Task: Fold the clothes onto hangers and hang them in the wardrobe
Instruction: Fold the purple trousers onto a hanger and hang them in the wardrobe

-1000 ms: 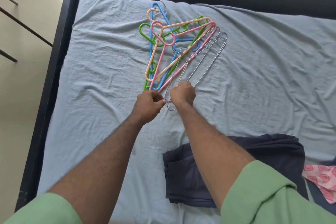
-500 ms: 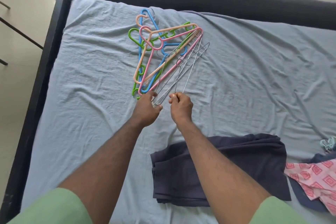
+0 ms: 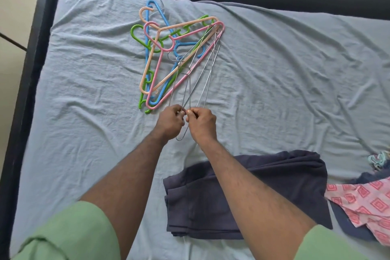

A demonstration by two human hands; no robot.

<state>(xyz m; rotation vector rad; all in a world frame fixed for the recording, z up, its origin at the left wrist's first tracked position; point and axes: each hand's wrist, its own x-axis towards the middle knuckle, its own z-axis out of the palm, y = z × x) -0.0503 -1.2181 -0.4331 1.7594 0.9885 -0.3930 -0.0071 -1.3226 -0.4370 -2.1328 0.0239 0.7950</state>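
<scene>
Where half a second ago our hands were apart at the near ends of the wire hangers (image 3: 198,82), we now see the left hand (image 3: 169,121) and right hand (image 3: 202,123) knuckle to knuckle, each pinching wire, with one loop poking out below them. The plastic hangers (image 3: 160,59) lie unmoved toward the bed's (image 3: 84,91) far edge. The folded navy garment (image 3: 280,192) and the pink patterned cloth (image 3: 367,202) stay at the near edge.
</scene>
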